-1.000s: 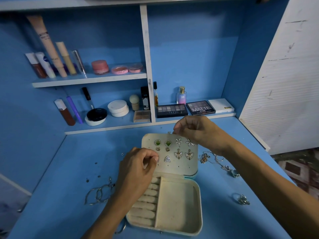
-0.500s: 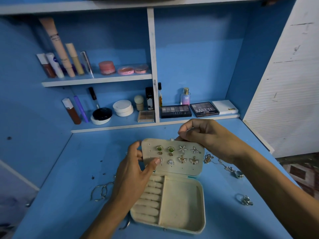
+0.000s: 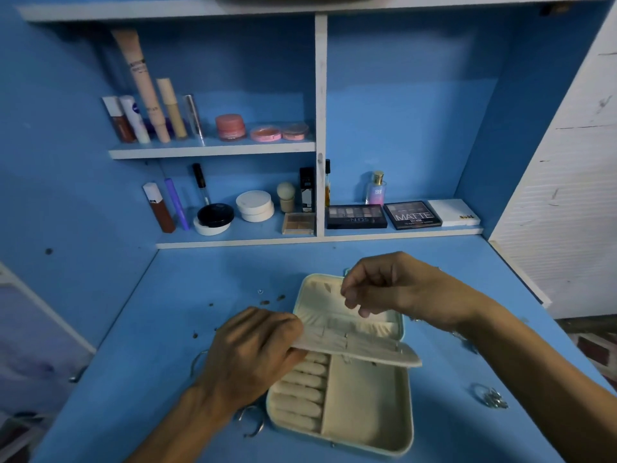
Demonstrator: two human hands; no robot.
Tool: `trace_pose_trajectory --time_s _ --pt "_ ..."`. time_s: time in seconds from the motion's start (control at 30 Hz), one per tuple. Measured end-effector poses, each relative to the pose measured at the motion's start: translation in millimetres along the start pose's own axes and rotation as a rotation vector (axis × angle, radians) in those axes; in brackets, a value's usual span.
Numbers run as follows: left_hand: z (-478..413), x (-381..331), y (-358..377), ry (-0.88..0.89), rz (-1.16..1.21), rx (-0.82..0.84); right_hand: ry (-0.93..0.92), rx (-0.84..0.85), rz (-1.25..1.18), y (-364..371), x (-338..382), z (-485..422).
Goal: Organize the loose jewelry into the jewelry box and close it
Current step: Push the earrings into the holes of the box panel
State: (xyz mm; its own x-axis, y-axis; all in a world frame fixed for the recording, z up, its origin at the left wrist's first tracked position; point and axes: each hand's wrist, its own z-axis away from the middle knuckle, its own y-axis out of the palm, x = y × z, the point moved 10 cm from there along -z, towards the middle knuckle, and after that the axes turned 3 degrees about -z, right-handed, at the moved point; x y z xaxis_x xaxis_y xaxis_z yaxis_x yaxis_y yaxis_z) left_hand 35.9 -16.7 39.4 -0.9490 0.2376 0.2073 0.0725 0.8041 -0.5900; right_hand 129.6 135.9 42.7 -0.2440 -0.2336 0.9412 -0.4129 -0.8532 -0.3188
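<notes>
A cream jewelry box (image 3: 367,406) lies open on the blue desk, ring rolls on its left side and a bare compartment on the right. Its lid (image 3: 320,295) lies flat behind it. The earring panel (image 3: 364,349) is folded forward over the hinge, its earrings hidden underneath. My left hand (image 3: 248,359) grips the panel's left edge. My right hand (image 3: 394,289) hovers over the lid with curled fingers; whether it holds something is unclear. A silver ring (image 3: 489,397) lies at the right. Silver hoops (image 3: 252,421) peek out under my left wrist.
Shelves at the back hold cosmetics: eyeshadow palettes (image 3: 384,217), a perfume bottle (image 3: 375,190), compacts (image 3: 255,205) and tubes (image 3: 143,88). Small dark specks (image 3: 272,299) dot the desk left of the lid. A white wall panel (image 3: 567,195) bounds the right side.
The earring panel, upright before with its earrings facing me, has been tipped forward by my left hand. My right hand has let go of its top edge and lifted slightly.
</notes>
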Motion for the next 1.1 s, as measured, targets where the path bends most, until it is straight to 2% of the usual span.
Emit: trace_pose_trajectory --time_s 0.27,0.37,0.8,1.1 --pt "5.6 -8.3 1.0 0.159 0.065 0.025 0.015 0.109 0.238 35.5 -17.3 -22.8" --pt "5.2 -5.2 3.5 0.142 0.094 0.036 0.014 0.116 0.314 38.3 -21.5 -25.9" --pt "3.6 2.4 2.5 0.036 0.165 -0.001 -0.042 0.179 0.232 45.6 -20.4 -24.1" --pt "6.7 2.2 3.1 0.024 0.139 -0.014 -0.072 0.189 0.471 50.4 -7.9 -24.8"
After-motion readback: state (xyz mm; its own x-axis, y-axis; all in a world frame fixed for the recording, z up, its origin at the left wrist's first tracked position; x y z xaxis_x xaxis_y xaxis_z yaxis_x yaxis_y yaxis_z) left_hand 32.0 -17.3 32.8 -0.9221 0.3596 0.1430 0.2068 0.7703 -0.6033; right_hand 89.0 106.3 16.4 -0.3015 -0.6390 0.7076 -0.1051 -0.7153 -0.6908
